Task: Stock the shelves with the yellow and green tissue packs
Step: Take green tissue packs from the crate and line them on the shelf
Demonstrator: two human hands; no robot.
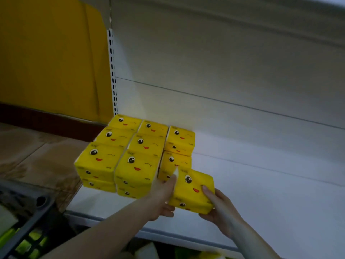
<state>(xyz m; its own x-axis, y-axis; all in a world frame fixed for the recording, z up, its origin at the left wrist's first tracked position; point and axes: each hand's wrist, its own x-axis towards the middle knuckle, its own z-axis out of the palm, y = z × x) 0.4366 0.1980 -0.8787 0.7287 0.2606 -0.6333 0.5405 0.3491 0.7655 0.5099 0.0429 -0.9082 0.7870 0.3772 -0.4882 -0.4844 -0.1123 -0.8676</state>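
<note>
Step in hand: placing a yellow tissue pack point(193, 191) at the front of the third column, beside the stacked yellow block point(134, 152). The left hand point(164, 197) and right hand point(219, 208) each have their grip closed on one side of it. The pack is tilted, low over the shelf point(270, 184); contact cannot be told. Next move, likely: square it and push it back flush. The front lip is near, with wide bare shelf to the right. Green packs point(28, 245) lie in the basket point(37, 212).

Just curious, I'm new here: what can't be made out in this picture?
Head view only:
Small print on the stacked yellow packs: too small and blurred.
Lower packs in the back rows: hidden by the front stacks.
Green packs in the basket: dim, cut off at the bottom-left edge; count unclear.
Fingers of the right hand: mostly under the held yellow pack.
</note>
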